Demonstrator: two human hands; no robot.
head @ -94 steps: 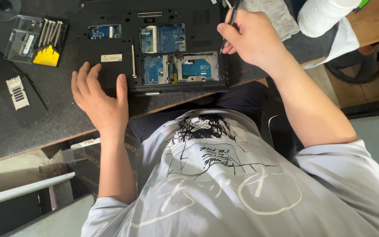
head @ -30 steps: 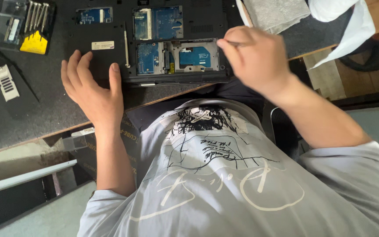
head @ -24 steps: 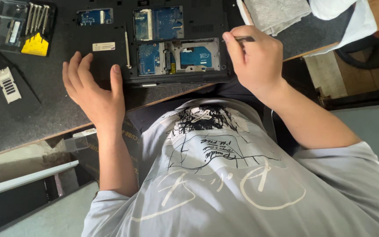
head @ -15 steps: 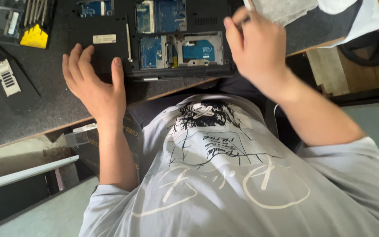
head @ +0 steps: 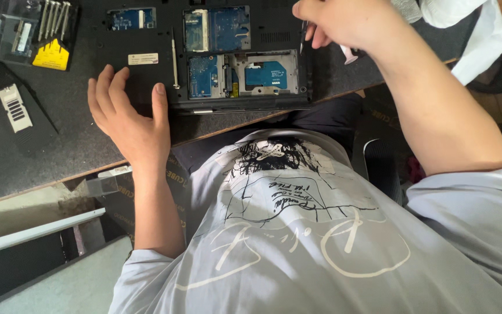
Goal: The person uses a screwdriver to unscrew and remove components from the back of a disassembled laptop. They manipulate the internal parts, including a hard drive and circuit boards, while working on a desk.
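On the dark surface (head: 59, 145), seen from the head camera, an opened black laptop (head: 146, 81) is being steadied by the left hand (head: 129, 113), spread flat and holding nothing. Over its right edge, a thin screwdriver (head: 303, 36) is being pinched in the closed right hand (head: 344, 23). If the tip is being tilted, the exposed blue boards (head: 216, 29) could be scratched.
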